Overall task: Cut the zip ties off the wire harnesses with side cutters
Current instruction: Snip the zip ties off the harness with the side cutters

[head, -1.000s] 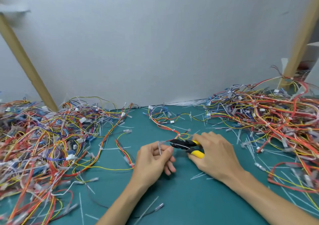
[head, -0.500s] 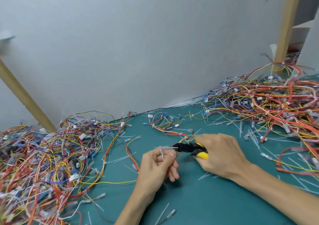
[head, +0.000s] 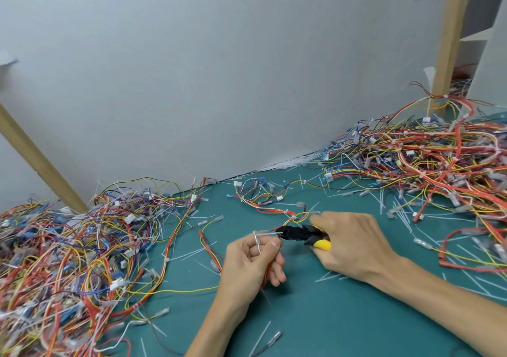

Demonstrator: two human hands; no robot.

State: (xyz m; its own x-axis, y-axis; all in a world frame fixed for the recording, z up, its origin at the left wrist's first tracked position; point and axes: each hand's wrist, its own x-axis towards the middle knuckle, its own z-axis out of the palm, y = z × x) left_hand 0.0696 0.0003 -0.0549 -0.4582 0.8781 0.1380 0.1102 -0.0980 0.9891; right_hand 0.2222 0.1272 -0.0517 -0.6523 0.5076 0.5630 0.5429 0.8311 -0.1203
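A grey wall fills the upper half, with a teal mat below it. One pile of wires covers the mat from 7 to 9 o'clock, and a second pile spreads from 2 to 3 o'clock. Two wooden posts lean in view, one at 9 o'clock and one at 1 o'clock.

The right hand, just right of centre toward 4 o'clock, has its fingers curled round the yellow-and-black handles of the cutters and grips them. The left hand, near 6 o'clock of centre, is curled narrow. Its thumb and forefinger pinch a white tie and the red and yellow wires that run down through the fist.

A loose harness lies at 12 o'clock of the hands, and its wires lead to the left hand. The cutters' nose points to 9 o'clock, just beside the tie. Whether the blades touch it cannot be told. Cut tie ends lie scattered over the mat.
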